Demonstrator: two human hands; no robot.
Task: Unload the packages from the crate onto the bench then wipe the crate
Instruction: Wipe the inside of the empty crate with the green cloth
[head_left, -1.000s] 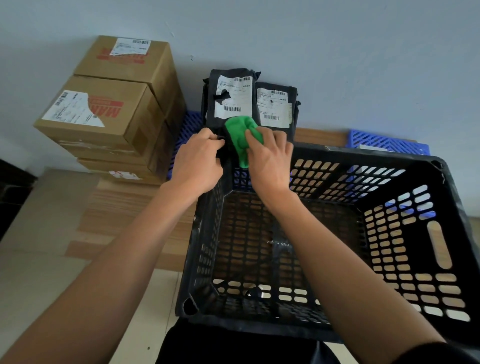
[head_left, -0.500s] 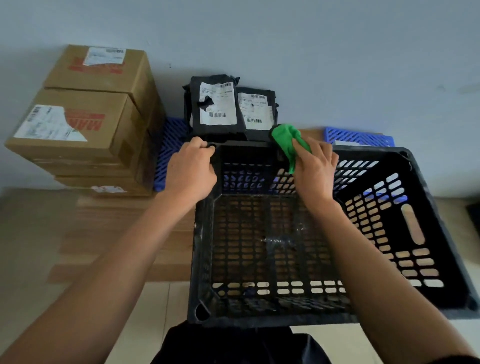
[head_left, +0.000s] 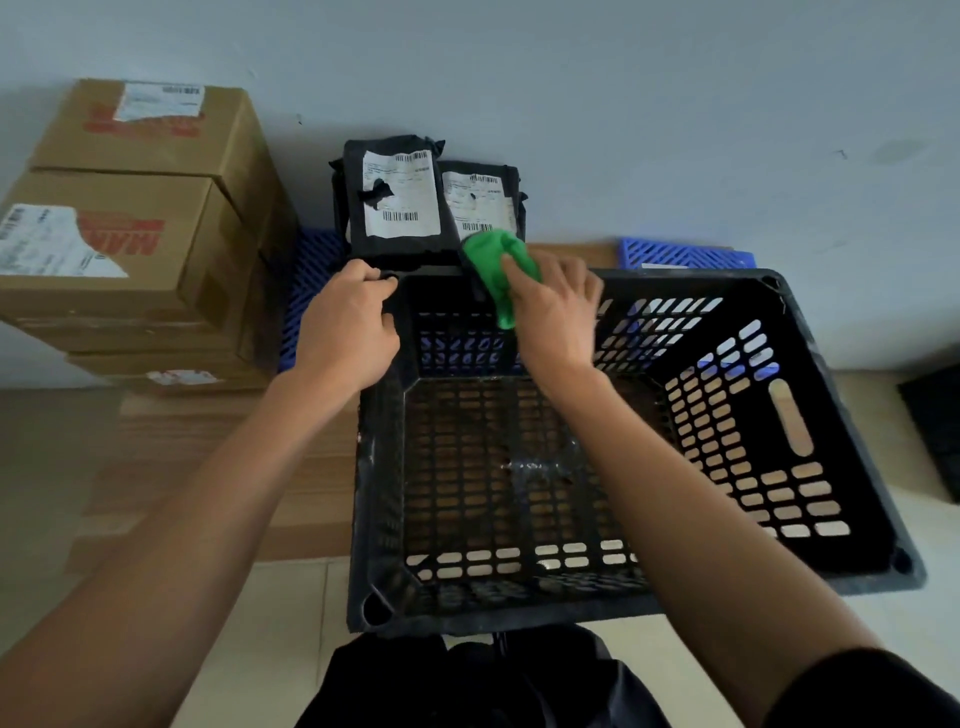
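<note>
A black slotted plastic crate (head_left: 810, 431) sits in front of me with nothing inside it. My left hand (head_left: 348, 327) grips the crate's far left corner rim. My right hand (head_left: 556, 312) presses a green cloth (head_left: 496, 265) against the far rim, just right of the left hand. Two black packages (head_left: 395, 200) with white shipping labels lean upright against the wall behind the crate, the smaller one (head_left: 483, 200) to the right, partly hidden by the cloth.
Stacked brown cardboard boxes (head_left: 130, 218) stand at the left against the wall. Blue plastic grids (head_left: 685, 254) lie behind the crate on a wooden bench (head_left: 234, 467). Pale floor tiles show at the lower left, and a dark mat at the right edge.
My right hand slid the green cloth right along the far rim, then back left toward the corner. The left hand kept its grip on the corner.
</note>
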